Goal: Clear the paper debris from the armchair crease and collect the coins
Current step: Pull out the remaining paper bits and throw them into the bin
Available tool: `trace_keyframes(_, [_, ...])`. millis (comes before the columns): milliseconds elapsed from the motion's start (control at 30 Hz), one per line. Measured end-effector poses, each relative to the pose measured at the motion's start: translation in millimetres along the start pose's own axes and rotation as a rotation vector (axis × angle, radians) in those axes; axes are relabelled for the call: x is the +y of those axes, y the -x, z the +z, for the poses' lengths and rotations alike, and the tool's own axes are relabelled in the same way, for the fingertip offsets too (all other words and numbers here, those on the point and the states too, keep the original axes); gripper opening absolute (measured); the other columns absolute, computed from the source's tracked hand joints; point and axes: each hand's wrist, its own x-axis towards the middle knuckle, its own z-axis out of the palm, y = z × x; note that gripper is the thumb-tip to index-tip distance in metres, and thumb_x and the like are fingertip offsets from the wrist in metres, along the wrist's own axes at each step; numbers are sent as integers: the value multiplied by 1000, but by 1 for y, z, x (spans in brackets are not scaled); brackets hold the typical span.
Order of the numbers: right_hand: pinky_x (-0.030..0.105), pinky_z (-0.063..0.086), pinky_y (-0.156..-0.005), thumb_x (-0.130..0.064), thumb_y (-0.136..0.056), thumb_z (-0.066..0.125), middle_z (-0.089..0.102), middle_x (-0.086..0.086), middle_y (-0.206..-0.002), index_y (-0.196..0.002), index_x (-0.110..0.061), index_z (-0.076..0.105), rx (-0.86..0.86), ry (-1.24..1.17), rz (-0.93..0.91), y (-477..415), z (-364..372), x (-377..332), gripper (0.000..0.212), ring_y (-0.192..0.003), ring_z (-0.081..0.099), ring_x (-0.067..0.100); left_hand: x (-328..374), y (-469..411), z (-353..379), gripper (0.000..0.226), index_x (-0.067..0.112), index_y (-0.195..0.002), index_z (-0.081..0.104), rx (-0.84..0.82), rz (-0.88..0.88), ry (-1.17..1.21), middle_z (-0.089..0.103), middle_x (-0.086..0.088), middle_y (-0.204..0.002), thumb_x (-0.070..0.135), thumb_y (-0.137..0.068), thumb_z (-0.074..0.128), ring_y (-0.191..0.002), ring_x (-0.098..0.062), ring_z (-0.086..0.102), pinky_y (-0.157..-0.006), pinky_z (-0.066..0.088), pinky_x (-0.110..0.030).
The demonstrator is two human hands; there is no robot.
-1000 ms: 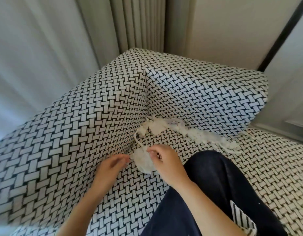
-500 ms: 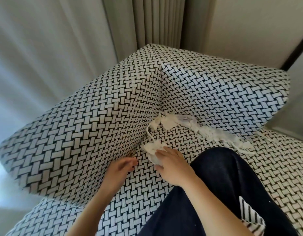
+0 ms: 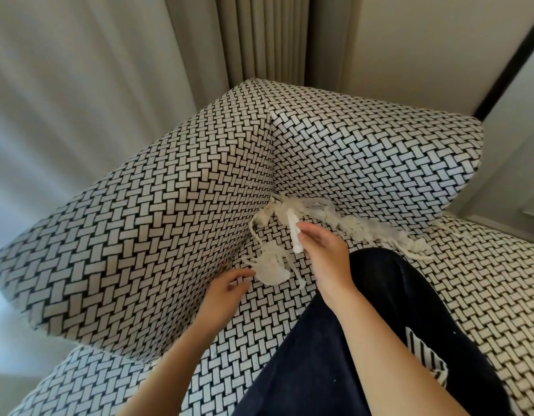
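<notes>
Early stage, I'd judge. Most of the paper debris is in the armchair crease. It's a shredded line along the seat's back edge, from the back-left corner out toward the right, under the back cushion. A crumpled wad lies on the seat by its left edge, just beside the armrest wall, w/ thin strands trailing up toward the corner. No coins visible anywhere. If there are any, they're prob. under the paper or down in the crease, so that part isn't begun as far as can be seen. No bin or bag in view, nothing visibly set aside.

R hand is above the seat near the back-left corner. Its grip is closed in a pinch on a white paper strip, thumb & fingers round the lower end, w/ the strip pointing up toward the corner. L hand is low by the seat's left edge, against the armrest wall. Its grip is loose & holds nothing; fingertips are at the wad's rim, can't tell if touching. A dark trouser leg lies across the seat's front.

Vs 0.5 s ago: R hand then lay on the wad. It's now off it, nearer the corner, & has the strip. The wad is uncovered, approx same spot. L hand is approx same place. The debris line along the back edge looks unchanged. The view itself has shifted a bit.
</notes>
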Motion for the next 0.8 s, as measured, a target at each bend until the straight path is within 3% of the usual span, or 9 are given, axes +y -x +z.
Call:
trace_keyframes(67, [26, 49, -92, -7, -88, 61, 67, -7, -110, -101, -24, 68, 24, -111, 59, -1, -1, 1, 23, -108, 61, 8, -2, -4, 9, 22, 37, -103, 63, -50, 36, -79, 48, 10, -130, 18, -92, 56, -106, -4, 53, -84, 38, -10])
trace_keyframes(167, [31, 49, -95, -3, -87, 61, 64, -3, -119, -104, -26, 67, 25, -240, 104, -2, -1, 0, 29, -114, 59, 13, -7, -10, 23, 20, 36, -99, 65, -66, 113, -338, 31, 4, -148, 20, -90, 59, -137, -19, 25, -110, 18, -29])
trace_keyframes(267, [32, 48, -97, 0, -84, 62, 61, -2, -125, -102, -31, 66, 13, -269, 99, -1, -2, 0, 36, -118, 56, 14, -12, -15, 35, 22, 36, -110, 65, -104, 200, -564, 16, 4, -156, 27, -90, 59, -143, -23, 9, -115, 7, -32])
trace_keyframes(400, [37, 45, -103, 3, -84, 59, 60, 2, -127, -107, -28, 65, 1, -283, 94, -2, -3, 0, 39, -120, 55, 15, -21, -15, 42, 49, 37, -140, 37, -197, 171, -633, 0, 7, -158, 35, -93, 52, -145, -21, -4, -118, 4, -40])
trace_keyframes(467, [39, 43, -104, 4, -84, 58, 60, 4, -127, -110, -25, 65, -8, -277, 90, -2, -3, 0, 39, -120, 55, 16, -24, -13, 41, 58, 29, -147, 24, -172, 186, -623, 4, 6, -159, 36, -95, 49, -146, -18, -2, -119, 6, -40])
trace_keyframes(533, [41, 42, -105, 3, -84, 58, 60, 4, -128, -110, -26, 65, -14, -261, 85, -3, -3, 1, 39, -122, 54, 17, -25, -11, 38, 60, 22, -148, 23, -132, 195, -566, 14, 2, -157, 34, -96, 49, -145, -16, 7, -119, 10, -36])
trace_keyframes(700, [42, 37, -109, 0, -84, 59, 59, 1, -129, -104, -32, 66, -4, -230, 87, -4, -4, 2, 39, -124, 51, 16, -27, -4, 24, 45, 18, -140, 42, -29, 192, -461, 41, 1, -145, 26, -97, 50, -135, -12, 33, -113, 25, -26])
trace_keyframes(800, [43, 37, -109, 0, -84, 59, 59, 1, -129, -101, -33, 66, -4, -231, 91, -4, -4, 2, 38, -124, 51, 17, -26, 1, 13, 32, 21, -126, 57, 35, 224, -400, 56, 7, -129, 21, -94, 54, -114, 0, 47, -94, 32, -7])
